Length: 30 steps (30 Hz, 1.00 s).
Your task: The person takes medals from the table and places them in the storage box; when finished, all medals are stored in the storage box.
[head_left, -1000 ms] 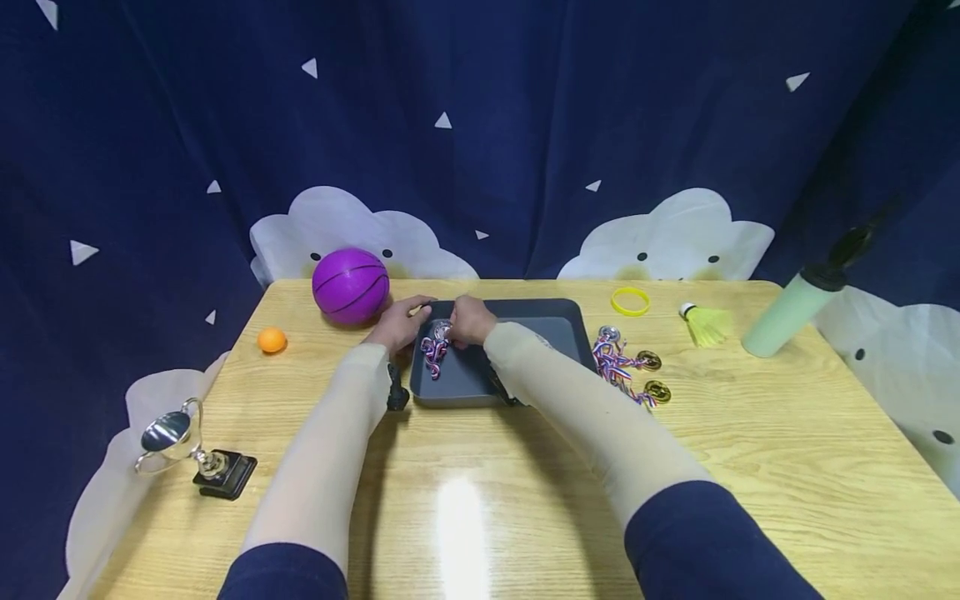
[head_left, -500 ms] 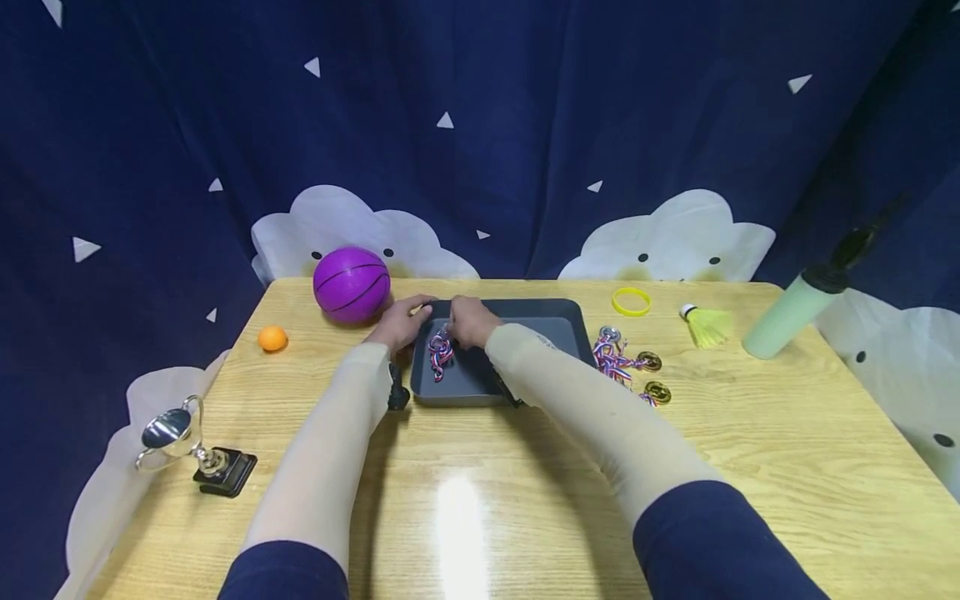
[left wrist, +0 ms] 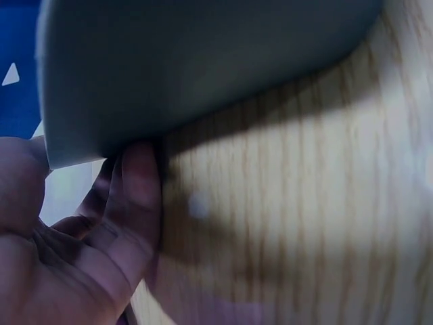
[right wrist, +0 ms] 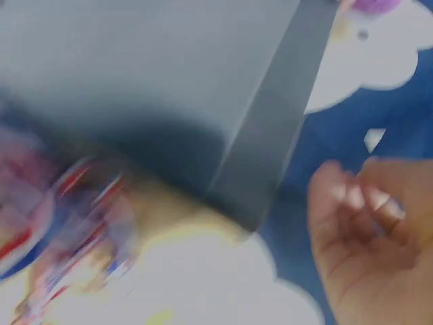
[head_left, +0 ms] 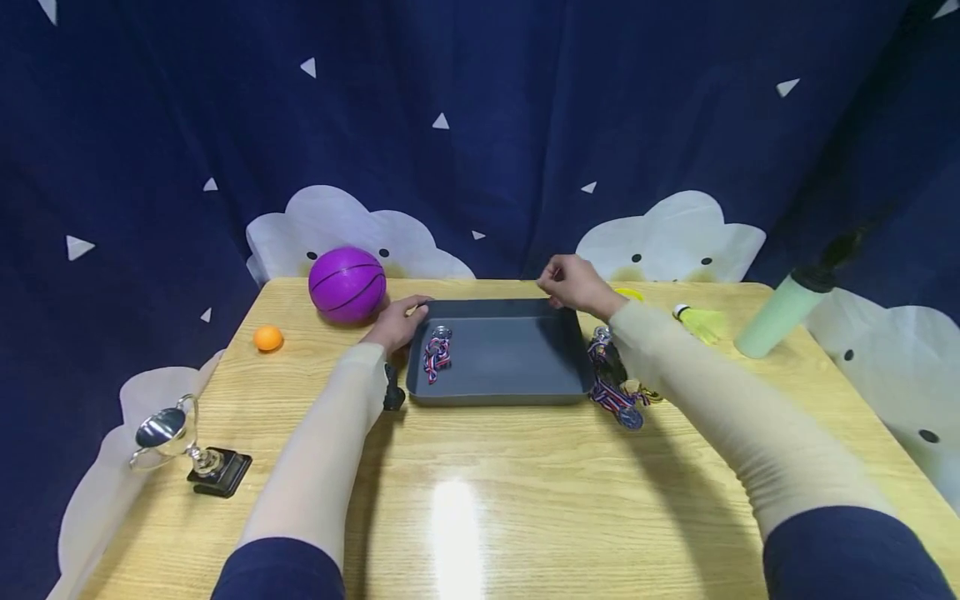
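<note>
A dark grey rectangular tray (head_left: 517, 358) lies on the wooden table. My left hand (head_left: 399, 323) grips its back left corner, with thumb and fingers on either side of the rim in the left wrist view, where the hand (left wrist: 81, 244) is close to the camera. Inside the tray, at its left, lies a silver medal (head_left: 442, 332) with a red, white and blue ribbon (head_left: 436, 358). Above the back right corner hovers my right hand (head_left: 576, 285), fingers loosely curled and holding nothing; the right wrist view shows this hand (right wrist: 372, 237) blurred beside the tray.
Several ribboned medals (head_left: 628, 417) lie right of the tray, partly behind my right sleeve. Farther right are a yellow wristband (head_left: 628, 294), a shuttlecock (head_left: 701, 323) and a green bottle (head_left: 782, 317). To the left are a purple basketball (head_left: 347, 285), an orange ball (head_left: 267, 337) and a trophy cup (head_left: 191, 450).
My right hand has let go of the medal in the tray and moved up and right to the back right corner. My left hand stays at the tray's edge.
</note>
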### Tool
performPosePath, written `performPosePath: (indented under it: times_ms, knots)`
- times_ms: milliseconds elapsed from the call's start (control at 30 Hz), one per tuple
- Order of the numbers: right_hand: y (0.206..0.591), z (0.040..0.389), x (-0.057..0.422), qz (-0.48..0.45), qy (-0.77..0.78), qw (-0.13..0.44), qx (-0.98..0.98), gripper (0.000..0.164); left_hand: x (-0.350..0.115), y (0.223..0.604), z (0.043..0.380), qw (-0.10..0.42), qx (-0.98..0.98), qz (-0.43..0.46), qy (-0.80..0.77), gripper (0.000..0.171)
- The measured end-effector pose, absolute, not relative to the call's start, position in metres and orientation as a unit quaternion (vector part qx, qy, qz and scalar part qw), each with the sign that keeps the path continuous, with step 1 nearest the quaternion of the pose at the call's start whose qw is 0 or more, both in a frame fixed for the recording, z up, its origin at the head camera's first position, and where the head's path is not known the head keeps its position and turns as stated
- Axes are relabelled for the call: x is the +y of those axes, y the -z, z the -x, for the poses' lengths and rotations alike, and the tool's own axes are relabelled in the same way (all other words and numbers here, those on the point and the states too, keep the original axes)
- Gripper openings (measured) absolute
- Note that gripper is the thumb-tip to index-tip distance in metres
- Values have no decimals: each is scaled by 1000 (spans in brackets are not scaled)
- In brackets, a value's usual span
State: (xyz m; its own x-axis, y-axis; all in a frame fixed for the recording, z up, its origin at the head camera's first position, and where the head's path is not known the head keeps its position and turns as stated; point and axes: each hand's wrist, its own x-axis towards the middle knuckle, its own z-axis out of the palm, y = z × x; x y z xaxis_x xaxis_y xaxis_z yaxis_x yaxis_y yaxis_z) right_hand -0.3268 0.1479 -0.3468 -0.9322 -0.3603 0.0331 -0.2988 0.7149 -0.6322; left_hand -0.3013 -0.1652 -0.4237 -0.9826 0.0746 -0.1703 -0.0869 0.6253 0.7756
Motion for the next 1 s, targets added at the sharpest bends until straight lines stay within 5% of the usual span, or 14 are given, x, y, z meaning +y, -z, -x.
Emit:
performPosePath:
  times_ms: [333, 800, 1000]
  knots:
    - [377, 312, 235, 116, 223, 76, 965, 21, -166, 420, 299, 104, 889, 17, -446, 46]
    - [409, 317, 246, 85, 228, 157, 957, 51, -166, 430, 297, 111, 875, 25, -470, 46]
    - [405, 314, 243, 90, 240, 119, 959, 29, -167, 426, 301, 106, 879, 17, -465, 47]
